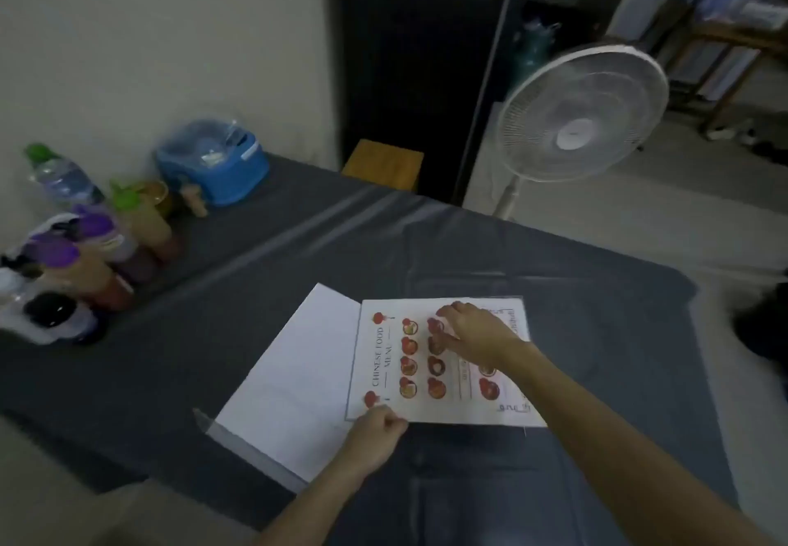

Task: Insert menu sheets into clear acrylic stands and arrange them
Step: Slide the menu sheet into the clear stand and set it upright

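A printed "Chinese Food Menu" sheet [409, 366] with red dish pictures lies flat on the dark grey table, and a clear acrylic edge shows around it. To its left a blank white sheet [294, 379] rests in a clear acrylic stand [239, 439] lying flat. My left hand [375, 434] pinches the menu's near left corner. My right hand [473, 336] presses down on the middle of the menu with its fingers spread. Faint outlines of more clear acrylic [469, 486] show on the table near me.
Several bottles with purple and green caps [85, 247] and a blue plastic container [213, 161] stand along the table's left side by the wall. A white standing fan [580, 119] is beyond the far table edge. A wooden stool [383, 163] sits behind the table.
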A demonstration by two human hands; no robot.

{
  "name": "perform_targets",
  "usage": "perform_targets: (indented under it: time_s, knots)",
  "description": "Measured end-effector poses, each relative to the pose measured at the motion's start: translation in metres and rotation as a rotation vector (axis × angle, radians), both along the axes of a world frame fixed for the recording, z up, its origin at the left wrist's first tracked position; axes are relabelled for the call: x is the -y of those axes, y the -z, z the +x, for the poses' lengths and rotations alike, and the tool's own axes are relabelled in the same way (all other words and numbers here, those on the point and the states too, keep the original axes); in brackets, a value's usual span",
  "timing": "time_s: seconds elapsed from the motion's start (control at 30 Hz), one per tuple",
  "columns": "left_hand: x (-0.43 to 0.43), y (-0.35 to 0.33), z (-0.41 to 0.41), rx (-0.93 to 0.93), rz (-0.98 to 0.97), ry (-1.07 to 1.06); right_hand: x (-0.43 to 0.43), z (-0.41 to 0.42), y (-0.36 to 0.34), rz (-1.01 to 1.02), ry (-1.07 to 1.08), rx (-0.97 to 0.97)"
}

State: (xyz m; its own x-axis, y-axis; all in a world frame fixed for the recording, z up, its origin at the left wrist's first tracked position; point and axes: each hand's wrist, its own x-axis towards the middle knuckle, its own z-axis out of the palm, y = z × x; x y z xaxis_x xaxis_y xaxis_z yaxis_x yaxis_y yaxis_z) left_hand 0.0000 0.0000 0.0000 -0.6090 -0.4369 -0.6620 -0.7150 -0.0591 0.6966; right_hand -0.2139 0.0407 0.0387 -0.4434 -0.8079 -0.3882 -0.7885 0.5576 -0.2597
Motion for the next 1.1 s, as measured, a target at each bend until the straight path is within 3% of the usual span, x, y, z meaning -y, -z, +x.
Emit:
perform_targets:
  time_s: [0.23,0.4,0.73,1.1]
  knots:
    - [-0.031,0.005,-0.017,-0.05,0.36,-0.774,0.011,-0.038,0.024,0.01,-0.123,-0.066]
    - [-0.041,0.014,-0.033,-0.14,0.516,-1.115,0.019,-0.052,0.037,0.021,-0.149,-0.042]
    - [-0.046,0.027,-0.051,-0.235,0.517,-1.363,0.035,-0.059,0.055,-0.003,-0.139,-0.029]
    - [-0.041,0.023,-0.057,-0.219,0.383,-1.298,0.034,-0.07,0.036,-0.035,-0.019,0.004]
